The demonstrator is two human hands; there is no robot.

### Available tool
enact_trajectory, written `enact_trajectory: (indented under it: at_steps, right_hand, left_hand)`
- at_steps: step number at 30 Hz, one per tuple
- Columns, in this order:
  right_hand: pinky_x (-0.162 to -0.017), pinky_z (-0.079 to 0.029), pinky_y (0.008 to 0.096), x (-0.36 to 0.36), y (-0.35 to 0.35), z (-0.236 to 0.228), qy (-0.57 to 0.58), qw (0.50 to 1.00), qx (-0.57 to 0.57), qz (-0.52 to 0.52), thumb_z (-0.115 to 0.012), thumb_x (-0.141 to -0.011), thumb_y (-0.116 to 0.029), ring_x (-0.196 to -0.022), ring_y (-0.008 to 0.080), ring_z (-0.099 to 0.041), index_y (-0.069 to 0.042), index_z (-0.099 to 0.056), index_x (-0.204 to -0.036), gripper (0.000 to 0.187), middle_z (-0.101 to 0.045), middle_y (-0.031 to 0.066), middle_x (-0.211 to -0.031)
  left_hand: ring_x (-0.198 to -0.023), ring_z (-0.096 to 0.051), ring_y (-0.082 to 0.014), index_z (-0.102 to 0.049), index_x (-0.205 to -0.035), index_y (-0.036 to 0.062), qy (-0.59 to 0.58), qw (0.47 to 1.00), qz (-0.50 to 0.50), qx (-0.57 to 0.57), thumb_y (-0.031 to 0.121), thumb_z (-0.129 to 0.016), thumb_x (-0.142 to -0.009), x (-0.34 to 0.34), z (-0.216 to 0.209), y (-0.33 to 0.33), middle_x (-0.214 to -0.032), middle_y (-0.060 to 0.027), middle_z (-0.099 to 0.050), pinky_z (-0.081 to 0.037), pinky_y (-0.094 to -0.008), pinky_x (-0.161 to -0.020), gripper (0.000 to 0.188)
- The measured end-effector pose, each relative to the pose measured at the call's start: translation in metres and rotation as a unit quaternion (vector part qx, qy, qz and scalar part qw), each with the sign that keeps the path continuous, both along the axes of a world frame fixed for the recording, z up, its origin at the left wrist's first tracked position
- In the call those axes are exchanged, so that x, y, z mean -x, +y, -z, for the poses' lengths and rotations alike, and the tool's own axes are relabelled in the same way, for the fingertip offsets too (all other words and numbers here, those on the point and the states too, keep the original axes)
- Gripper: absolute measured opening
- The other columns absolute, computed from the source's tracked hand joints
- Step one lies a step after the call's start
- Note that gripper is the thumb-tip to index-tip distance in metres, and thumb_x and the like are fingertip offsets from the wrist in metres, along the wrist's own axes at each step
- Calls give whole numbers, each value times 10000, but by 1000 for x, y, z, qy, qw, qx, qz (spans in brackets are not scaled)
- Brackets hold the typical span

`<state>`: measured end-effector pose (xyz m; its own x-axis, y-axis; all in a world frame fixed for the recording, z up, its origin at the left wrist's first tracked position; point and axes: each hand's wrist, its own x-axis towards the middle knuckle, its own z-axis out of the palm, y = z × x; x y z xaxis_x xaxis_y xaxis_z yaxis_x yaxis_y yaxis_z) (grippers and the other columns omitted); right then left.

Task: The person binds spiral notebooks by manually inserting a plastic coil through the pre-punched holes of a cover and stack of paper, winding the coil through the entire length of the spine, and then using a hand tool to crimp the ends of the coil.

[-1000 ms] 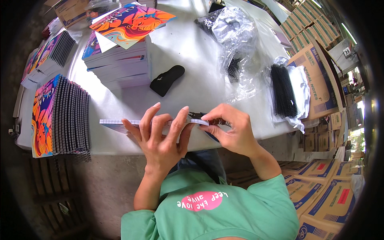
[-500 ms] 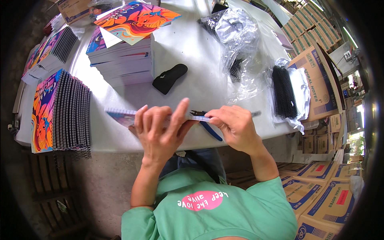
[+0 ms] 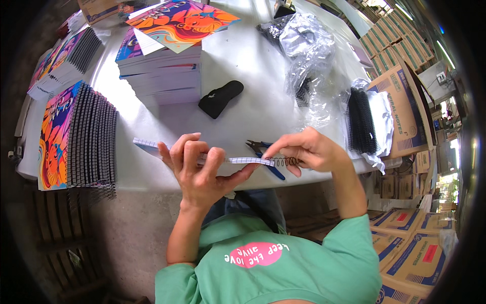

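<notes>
My left hand (image 3: 195,169) is closed around a thin notebook (image 3: 243,160), held on edge near the table's front, its rim of pages facing up. A dark spiral wire coil (image 3: 283,162) sticks out from the notebook's right end. My right hand (image 3: 316,152) pinches this coil, with the index fingertip at the notebook's corner. Just behind and below the notebook lie cutting pliers (image 3: 276,172) with blue handles, their jaws pointing away to the left. Part of the notebook is hidden behind my left fingers.
Stacks of bound spiral notebooks (image 3: 93,137) stand at the left. A tall pile of unbound pages (image 3: 169,76) with loose covers (image 3: 187,23) is behind. Nearby lies a black pouch-like item (image 3: 221,99). Clear plastic bags (image 3: 309,45), black coils (image 3: 360,121) and cartons (image 3: 397,109) occupy the right.
My right hand has shifted right from the notebook's end, and the coil now shows between them. My left index finger, raised before, has come down. More of the pliers is visible.
</notes>
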<state>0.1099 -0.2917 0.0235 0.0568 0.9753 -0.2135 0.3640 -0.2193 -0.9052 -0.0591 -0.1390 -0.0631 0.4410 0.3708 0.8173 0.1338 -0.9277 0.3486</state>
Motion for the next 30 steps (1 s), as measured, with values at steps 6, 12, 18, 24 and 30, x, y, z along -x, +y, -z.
enact_trajectory:
  at_steps: [6,12,18,24,30]
  right_hand:
    - [-914,-441,433,-44,79,32,-351,926,-103,-98,-501,-780,37,-1071,253,-577,-117,-509,-1233,479,-598,98,-1123]
    - [-1012,-341,504,-73,129,132,-479,862,-164,1,-535,-757,12,-1213,304,-471,-172,-460,-1288,567,-532,99,-1245]
    - [-955,-429,384,-3,61,56,162,911,-346,154,-513,-873,10,-1136,265,-553,25,-412,-1283,423,-547,159,-1208]
    - [-886,-472,523,-8,18,75,233,916,-325,-15,-631,-844,-144,-964,404,-623,29,-686,-888,187,-652,251,-976]
    - [-827,-518,423,-4,27,62,133,939,-311,-58,-659,-818,-121,-896,335,-661,21,-696,-827,147,-678,212,-892]
  left_hand:
    - [-973,-530,-242,-541,-667,148,7,994,106,32,489,-821,-509,14,-2,15,-732,-15,-442,-80,-517,-1111,469]
    - [-1104,-504,-267,-536,-693,144,63,997,53,-9,478,-817,-528,15,-7,8,-763,-24,-428,-56,-515,-1114,467]
    - [-1180,-460,-348,-532,-652,122,6,999,-1,54,478,-815,-452,10,-2,-1,-721,-51,-443,-76,-517,-1106,497]
    - [-1170,-473,-361,-477,-633,98,-7,999,27,47,531,-821,-532,7,-4,-3,-760,-60,-395,-78,-538,-1091,563]
    - [-1170,-477,-346,-477,-596,98,-4,998,44,41,526,-823,-542,10,-1,2,-732,-48,-384,-106,-521,-1088,553]
